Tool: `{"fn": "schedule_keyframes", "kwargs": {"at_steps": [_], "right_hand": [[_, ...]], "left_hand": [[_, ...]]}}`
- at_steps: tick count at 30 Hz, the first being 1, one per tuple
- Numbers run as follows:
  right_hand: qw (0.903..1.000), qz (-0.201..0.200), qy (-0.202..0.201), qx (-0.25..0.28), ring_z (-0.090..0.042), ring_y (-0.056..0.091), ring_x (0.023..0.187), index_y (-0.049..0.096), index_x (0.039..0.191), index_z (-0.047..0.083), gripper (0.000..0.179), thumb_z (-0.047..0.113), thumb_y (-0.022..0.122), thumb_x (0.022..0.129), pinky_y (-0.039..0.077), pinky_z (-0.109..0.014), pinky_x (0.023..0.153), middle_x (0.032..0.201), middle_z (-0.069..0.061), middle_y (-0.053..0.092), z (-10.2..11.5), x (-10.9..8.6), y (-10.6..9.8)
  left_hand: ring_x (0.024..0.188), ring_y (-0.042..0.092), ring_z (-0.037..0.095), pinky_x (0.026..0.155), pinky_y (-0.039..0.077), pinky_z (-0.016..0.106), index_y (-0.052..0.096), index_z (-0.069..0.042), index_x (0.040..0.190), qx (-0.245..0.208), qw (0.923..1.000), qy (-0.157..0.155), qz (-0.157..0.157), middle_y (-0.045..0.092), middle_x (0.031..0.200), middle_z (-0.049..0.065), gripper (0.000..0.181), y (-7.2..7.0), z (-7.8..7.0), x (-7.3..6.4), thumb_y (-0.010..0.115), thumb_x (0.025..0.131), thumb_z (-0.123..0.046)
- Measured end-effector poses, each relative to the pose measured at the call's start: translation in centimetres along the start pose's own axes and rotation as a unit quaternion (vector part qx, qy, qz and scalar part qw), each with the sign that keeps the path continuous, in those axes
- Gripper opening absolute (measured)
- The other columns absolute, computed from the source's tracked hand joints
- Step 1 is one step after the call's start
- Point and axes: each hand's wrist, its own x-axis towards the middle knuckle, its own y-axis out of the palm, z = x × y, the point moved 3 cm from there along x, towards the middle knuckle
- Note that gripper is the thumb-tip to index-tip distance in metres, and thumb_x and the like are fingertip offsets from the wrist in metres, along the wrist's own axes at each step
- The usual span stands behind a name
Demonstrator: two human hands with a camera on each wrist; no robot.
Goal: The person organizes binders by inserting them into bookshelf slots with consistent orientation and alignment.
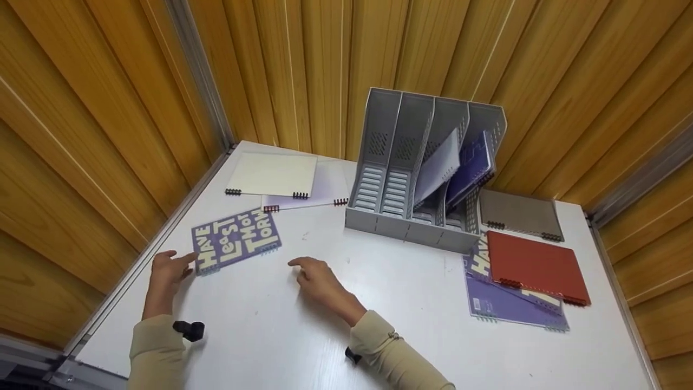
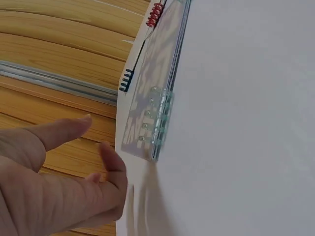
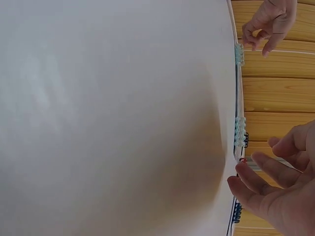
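Observation:
A purple ring-bound notebook with large cream lettering (image 1: 236,241) lies at the table's left side. My left hand (image 1: 169,268) is beside its lower left corner, thumb and fingers apart with nothing between them. In the left wrist view, a gap shows between that hand (image 2: 74,182) and the notebook's pale green rings (image 2: 156,123). To the right of the notebook hovers my right hand (image 1: 322,281), index finger extended, holding nothing. The right wrist view shows this hand (image 3: 280,182) with its fingers loosely spread.
A cream notebook (image 1: 273,173) overlaps a lilac one (image 1: 306,200) behind. The grey file rack (image 1: 411,230) holds a pale notebook (image 1: 437,165) and a dark blue one (image 1: 470,168). Red (image 1: 538,265), brown (image 1: 522,213) and purple (image 1: 503,303) notebooks lie right. Wood-look walls border the table.

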Motion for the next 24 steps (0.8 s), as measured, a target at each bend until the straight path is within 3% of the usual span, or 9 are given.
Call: {"fn": "schedule_keyframes", "kwargs": {"at_steps": [3,5,9,10,15,19,24], "right_hand": [[1.0000,0.003,-0.003,0.000,-0.017,0.062,0.115,0.069,0.125,0.004,0.036,-0.004,0.052,0.094,0.050,-0.036,0.102,0.128,-0.012,0.068,0.2,0.1,0.1],[1.0000,0.003,-0.003,0.004,-0.017,0.062,0.117,0.068,0.126,0.004,0.037,-0.005,0.052,0.094,0.050,-0.036,0.103,0.128,-0.012,0.068,0.3,0.1,0.1],[1.0000,-0.002,0.000,0.009,-0.019,0.061,0.123,0.068,0.126,0.005,0.036,-0.004,0.052,0.095,0.049,-0.036,0.104,0.129,-0.010,0.068,0.5,0.0,0.1],[0.9999,-0.001,0.000,0.010,-0.019,0.061,0.123,0.068,0.126,0.005,0.036,-0.004,0.052,0.096,0.049,-0.036,0.104,0.129,-0.010,0.068,0.5,0.0,0.1],[0.9999,-0.004,-0.002,0.010,-0.022,0.060,0.126,0.068,0.126,0.005,0.036,-0.004,0.053,0.095,0.048,-0.038,0.105,0.129,-0.011,0.068,0.6,-0.1,-0.1],[0.9999,-0.010,0.000,0.009,-0.025,0.061,0.125,0.068,0.126,0.004,0.035,-0.003,0.053,0.095,0.048,-0.039,0.105,0.129,-0.012,0.068,0.3,0.0,-0.5],[0.9999,-0.007,0.002,0.011,-0.025,0.060,0.126,0.068,0.126,0.005,0.035,-0.003,0.052,0.095,0.048,-0.039,0.105,0.129,-0.012,0.068,0.1,-0.1,-0.6]], "left_hand": [[0.145,0.027,0.051,0.116,0.033,0.055,-0.008,0.012,0.155,0.090,0.9958,0.012,0.008,0.001,0.161,0.039,0.095,0.7,-0.2,-0.1,0.062,0.100,-0.022],[0.142,0.023,0.058,0.115,0.031,0.060,-0.006,0.015,0.153,0.157,0.9872,0.027,-0.002,0.005,0.156,0.045,0.098,1.5,-0.5,0.1,0.063,0.099,-0.027],[0.127,0.031,0.061,0.106,0.033,0.067,0.012,0.022,0.147,0.256,0.9644,0.044,-0.053,0.025,0.137,0.049,0.093,3.4,-0.7,0.6,0.070,0.093,-0.027],[0.124,0.033,0.060,0.102,0.035,0.066,0.016,0.022,0.145,0.265,0.9608,0.047,-0.066,0.027,0.133,0.048,0.090,3.8,-0.7,0.7,0.071,0.092,-0.025],[0.114,0.041,0.051,0.096,0.043,0.059,0.020,0.022,0.143,0.254,0.9617,0.034,-0.099,0.029,0.131,0.044,0.082,4.6,-0.5,1.4,0.073,0.090,-0.010],[0.110,0.046,0.047,0.097,0.045,0.057,0.021,0.024,0.141,0.259,0.9631,0.032,-0.067,0.037,0.128,0.043,0.077,4.6,-1.0,1.7,0.071,0.090,-0.005],[0.103,0.054,0.044,0.095,0.048,0.057,0.037,0.025,0.131,0.272,0.9599,0.061,-0.031,0.051,0.119,0.041,0.054,4.7,-1.0,1.3,0.063,0.090,0.002]]}}
